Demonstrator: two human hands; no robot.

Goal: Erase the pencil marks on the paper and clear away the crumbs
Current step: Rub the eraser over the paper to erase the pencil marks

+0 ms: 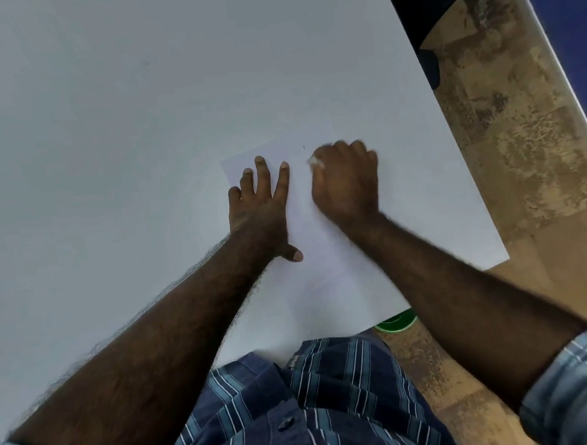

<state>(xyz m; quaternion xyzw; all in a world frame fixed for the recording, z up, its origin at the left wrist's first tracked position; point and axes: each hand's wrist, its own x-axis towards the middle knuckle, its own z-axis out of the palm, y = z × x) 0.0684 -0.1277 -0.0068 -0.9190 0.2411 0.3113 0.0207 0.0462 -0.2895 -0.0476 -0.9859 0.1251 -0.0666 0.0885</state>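
left hand point(260, 204): flat on the paper point(307, 220), fingers straight and spread, pinning the sheet's left part to the tabletop point(100, 137).
right hand point(344, 180): grip clenched round a small white eraser point(314, 161); only a sliver of it shows at the fingertips, bearing on the sheet.
paper: white sheet under both hands, long axis running away from the person, tilted slightly left at the far end.
pencil mark point(304, 147): one tiny dark tick, just beyond the eraser grip and a little to its left; nearer the right hand than the left.
other marks: faint traces nearer the person than the grip, too pale to be sure.
crumbs: none resolvable.
judgement: erasing under way; next stroke likely needs a short push forward-left.
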